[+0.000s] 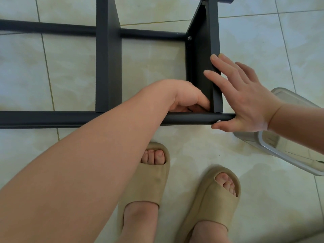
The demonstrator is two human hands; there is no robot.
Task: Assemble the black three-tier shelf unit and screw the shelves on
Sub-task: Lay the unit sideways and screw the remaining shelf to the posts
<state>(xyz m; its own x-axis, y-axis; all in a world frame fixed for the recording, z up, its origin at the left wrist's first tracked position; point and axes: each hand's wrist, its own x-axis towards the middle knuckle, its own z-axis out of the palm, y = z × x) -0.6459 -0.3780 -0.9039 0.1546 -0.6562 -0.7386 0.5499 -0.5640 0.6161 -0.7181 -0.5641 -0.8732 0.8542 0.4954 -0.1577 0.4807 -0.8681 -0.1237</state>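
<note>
Lying on its side on the pale tiled floor (70, 76), the black shelf unit (150, 35) is seen from above, in the upper half of the view. From the left edge, two round poles are run across it: the far pole (52, 28) and the near pole (52, 119). Between them the middle shelf (108, 81) is stood on edge, joined to both. Further right, the left hand (187, 97) is tucked into the inner corner where the near pole meets the end shelf (199, 58); its fingers are curled and hidden beneath it, so whether anything is grasped cannot be told. Below, two beige slippers (149, 181) are worn on the feet, set just short of the near pole. A small screw (189, 38) is seen on the end shelf's inner face, near the far pole. The right hand (245, 102) is spread flat, its straight fingers laid against the end shelf's outer edge and its thumb placed along the tip of the near pole, just beside a second screw head (218, 121). At the far right, a clear plastic container (289, 146) is partly covered by that forearm.
</note>
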